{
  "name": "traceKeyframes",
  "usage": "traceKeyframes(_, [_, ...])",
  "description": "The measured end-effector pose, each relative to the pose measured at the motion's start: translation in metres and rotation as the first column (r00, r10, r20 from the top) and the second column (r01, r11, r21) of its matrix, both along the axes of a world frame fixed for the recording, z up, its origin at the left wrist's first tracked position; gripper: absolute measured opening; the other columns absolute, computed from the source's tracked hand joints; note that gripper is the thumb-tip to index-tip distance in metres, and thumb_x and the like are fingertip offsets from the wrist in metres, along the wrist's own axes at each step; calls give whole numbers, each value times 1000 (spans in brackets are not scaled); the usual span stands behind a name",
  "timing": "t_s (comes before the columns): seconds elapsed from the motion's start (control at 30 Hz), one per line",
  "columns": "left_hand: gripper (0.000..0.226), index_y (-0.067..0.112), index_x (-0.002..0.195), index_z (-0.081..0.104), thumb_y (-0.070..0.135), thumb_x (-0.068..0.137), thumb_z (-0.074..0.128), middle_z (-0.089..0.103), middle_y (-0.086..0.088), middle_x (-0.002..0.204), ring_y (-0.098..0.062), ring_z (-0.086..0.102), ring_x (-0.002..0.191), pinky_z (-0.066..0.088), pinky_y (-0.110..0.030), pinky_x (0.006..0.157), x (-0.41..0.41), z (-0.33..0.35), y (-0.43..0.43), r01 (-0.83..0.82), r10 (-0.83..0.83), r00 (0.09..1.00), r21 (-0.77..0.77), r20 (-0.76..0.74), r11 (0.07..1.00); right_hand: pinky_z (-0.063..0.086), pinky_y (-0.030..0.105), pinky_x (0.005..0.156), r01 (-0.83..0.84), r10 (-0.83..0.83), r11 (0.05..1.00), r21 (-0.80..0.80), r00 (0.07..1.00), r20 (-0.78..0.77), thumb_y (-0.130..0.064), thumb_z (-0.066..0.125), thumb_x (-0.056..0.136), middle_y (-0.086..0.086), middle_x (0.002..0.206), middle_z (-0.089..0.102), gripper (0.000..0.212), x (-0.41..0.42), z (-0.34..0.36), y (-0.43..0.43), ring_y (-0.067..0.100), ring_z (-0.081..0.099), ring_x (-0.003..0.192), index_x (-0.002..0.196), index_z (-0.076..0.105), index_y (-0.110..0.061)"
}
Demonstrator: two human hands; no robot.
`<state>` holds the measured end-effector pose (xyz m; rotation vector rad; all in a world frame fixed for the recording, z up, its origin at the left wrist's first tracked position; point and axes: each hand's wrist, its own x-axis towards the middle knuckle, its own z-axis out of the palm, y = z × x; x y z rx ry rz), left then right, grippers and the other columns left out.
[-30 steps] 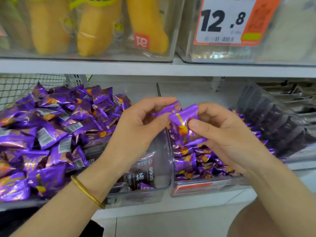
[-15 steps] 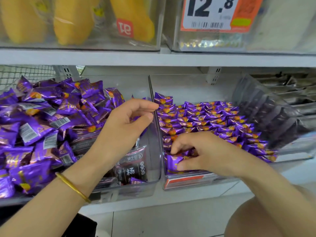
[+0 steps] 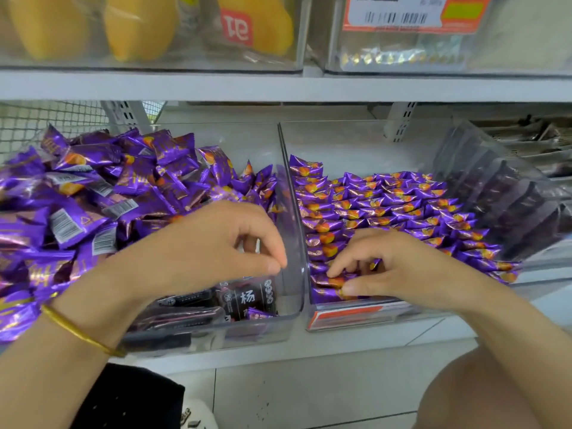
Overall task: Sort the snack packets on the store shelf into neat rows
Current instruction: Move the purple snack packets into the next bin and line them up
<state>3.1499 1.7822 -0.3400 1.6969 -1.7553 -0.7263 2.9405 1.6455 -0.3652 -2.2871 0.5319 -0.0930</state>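
the purple snack packet (image 3: 325, 281) i held up in both hands a second ago is now down in the front row of the right clear bin (image 3: 343, 317), my right hand's (image 3: 393, 267) grip pinching it into line, my left hand (image 3: 210, 252) loosely curled and empty beside the jumbled pile (image 3: 93, 196).

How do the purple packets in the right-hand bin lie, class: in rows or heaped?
In rows: the purple packets line up edge to edge across the right bin.
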Motion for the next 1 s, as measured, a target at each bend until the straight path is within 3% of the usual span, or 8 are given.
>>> traceKeyframes(0.13, [19,38,83,71,50,69,65,45,17,84,4,40,89,30,-7,75,7,-19,1,189,-175,894,7,412,982,41,12,66,1,-1,999,-34,1000,-8,-19,78,72,-4,84,54,19,8,-7,4,-1,48,71,87,72,-29])
traceKeyframes(0.23, [10,29,66,69,39,64,70,47,13,74,-4,43,76,33,-18,68,4,-23,2,246,-189,789,-19,585,969,41,12,67,-6,6,1000,-27,1000,-24,-22,78,72,-3,86,53,18,8,-5,4,0,49,72,87,72,-31])
traceKeyframes(0.4, [4,24,60,63,27,61,65,51,2,69,-19,52,63,46,-31,59,-3,-25,7,249,-153,743,-57,652,967,47,20,65,59,-57,995,84,998,-19,-20,77,73,4,89,56,18,-3,6,-5,16,57,74,89,75,-27])
traceKeyframes(0.5, [5,24,57,60,24,59,65,51,2,66,-18,51,61,39,-29,61,-3,-24,7,260,-162,736,-54,658,964,42,15,59,27,-22,997,69,997,-74,-17,75,76,1,84,57,15,2,1,-2,5,54,65,90,75,-24])
traceKeyframes(0.63, [9,25,58,59,27,67,61,48,10,73,-6,42,70,35,-21,66,3,-22,7,240,-169,786,-42,595,970,45,16,57,57,-55,997,45,998,-43,-17,71,80,0,82,59,12,1,0,-4,2,55,64,88,76,-25])
traceKeyframes(0.73, [12,28,66,56,36,73,50,44,14,82,0,47,72,34,-6,64,9,-10,8,123,-83,915,-77,394,989,52,23,56,190,-195,976,109,980,38,-13,68,83,-2,76,62,11,0,3,-6,6,57,60,85,74,-22])
traceKeyframes(0.87, [6,25,70,52,29,76,53,54,5,65,-6,49,52,39,-14,51,14,6,9,-129,154,980,-191,125,973,53,23,55,204,-205,978,33,979,2,-13,64,86,-3,80,64,10,4,2,-6,6,57,62,88,73,-18])
traceKeyframes(1.0, [19,13,74,51,0,88,53,60,-8,50,-17,55,40,45,-22,45,12,10,3,-336,298,936,-216,-189,917,52,24,54,311,-330,944,114,909,255,-17,62,87,-6,76,68,10,9,11,-4,7,61,62,90,70,-21])
